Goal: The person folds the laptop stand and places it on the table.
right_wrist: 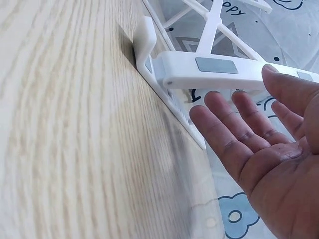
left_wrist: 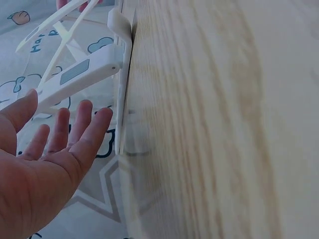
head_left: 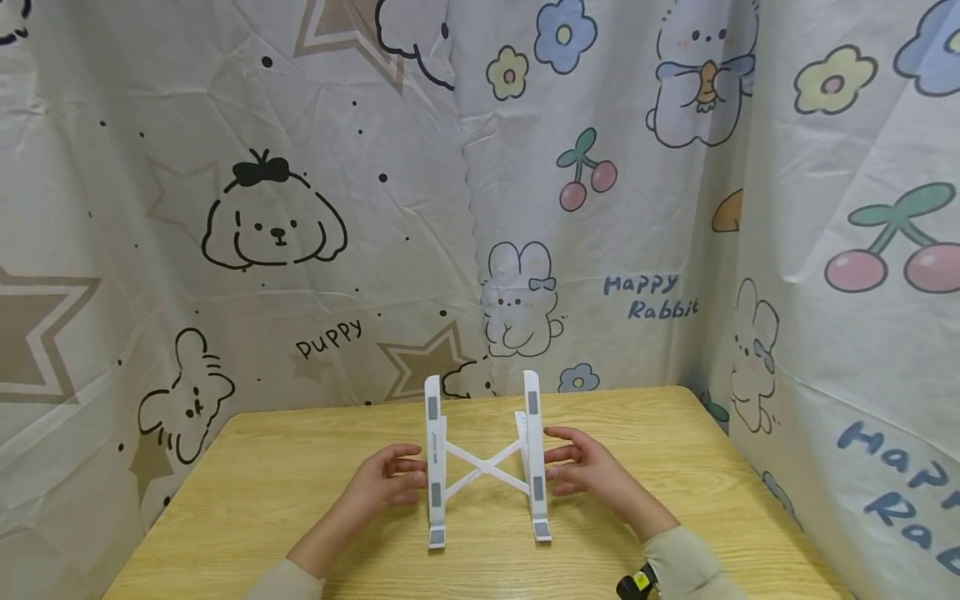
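A white folding laptop stand (head_left: pixel 486 467) stands unfolded on the wooden table, its two arms with grey pads joined by a crossed brace. On its left side is my left hand (head_left: pixel 390 477), fingers relaxed and holding nothing. My right hand (head_left: pixel 588 468) is at the other side, fingers likewise loose and spread. In the left wrist view the left palm (left_wrist: pixel 45 179) faces up beside the stand's arm (left_wrist: pixel 79 77). The right wrist view has the thumb (right_wrist: pixel 286 89) close to the other arm (right_wrist: pixel 214 69); whether it touches cannot be told.
The light wooden table (head_left: pixel 300 500) runs back to a printed cloth curtain (head_left: pixel 420 208) behind it and along both sides. A black band with a yellow piece (head_left: pixel 637 581) is at the right sleeve (head_left: pixel 686 562).
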`<state>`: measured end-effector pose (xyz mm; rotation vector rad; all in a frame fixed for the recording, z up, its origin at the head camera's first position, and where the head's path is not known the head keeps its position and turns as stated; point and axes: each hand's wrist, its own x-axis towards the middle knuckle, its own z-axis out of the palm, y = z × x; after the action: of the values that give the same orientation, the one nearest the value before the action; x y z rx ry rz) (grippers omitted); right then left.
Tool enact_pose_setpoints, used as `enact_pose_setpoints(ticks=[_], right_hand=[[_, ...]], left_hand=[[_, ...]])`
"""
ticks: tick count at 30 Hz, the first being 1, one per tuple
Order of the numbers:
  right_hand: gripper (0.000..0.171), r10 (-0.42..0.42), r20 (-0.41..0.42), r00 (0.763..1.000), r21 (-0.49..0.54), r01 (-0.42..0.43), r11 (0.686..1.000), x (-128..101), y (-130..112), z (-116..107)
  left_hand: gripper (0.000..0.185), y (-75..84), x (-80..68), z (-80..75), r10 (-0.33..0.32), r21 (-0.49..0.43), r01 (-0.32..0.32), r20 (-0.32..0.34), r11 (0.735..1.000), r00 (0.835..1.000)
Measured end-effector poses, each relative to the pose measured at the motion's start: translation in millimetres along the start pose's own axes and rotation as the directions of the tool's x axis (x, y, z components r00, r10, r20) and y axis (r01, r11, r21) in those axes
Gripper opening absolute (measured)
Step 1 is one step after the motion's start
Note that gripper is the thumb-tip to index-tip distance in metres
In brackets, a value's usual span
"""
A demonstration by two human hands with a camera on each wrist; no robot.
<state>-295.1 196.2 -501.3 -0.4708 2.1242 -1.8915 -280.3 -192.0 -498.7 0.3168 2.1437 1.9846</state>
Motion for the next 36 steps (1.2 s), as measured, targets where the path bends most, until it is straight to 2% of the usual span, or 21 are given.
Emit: enact_pose_setpoints(ticks=[6, 14, 23, 36], right_hand=[[0.06, 0.018, -0.011, 1.0, 0.057, -0.018, 0.998, 4, 1, 8], [0.059, 0.036, -0.048, 0.998, 0.086, -0.032, 0.996, 5, 2, 14], [0.054, 0.023, -0.088, 0.996, 0.069, -0.017, 0.997, 11, 5, 17], [0.052, 0.018, -0.129, 0.992, 0.063, -0.01, 0.998, 14, 6, 19]], left_hand=[[0.048, -2.9, 4.0, 7.6, -0.019, -0.025, 0.018, -0.032, 1.0, 0.999], [0.047, -5.2, 7.0, 17.6, -0.048, -0.075, 0.044, -0.055, 0.996, 0.997], [0.043, -5.1, 10.8, 22.6, -0.04, -0.051, 0.035, -0.09, 0.998, 0.995], [0.039, -3.1, 10.7, 23.1, -0.04, -0.032, 0.037, -0.1, 0.999, 0.994]])
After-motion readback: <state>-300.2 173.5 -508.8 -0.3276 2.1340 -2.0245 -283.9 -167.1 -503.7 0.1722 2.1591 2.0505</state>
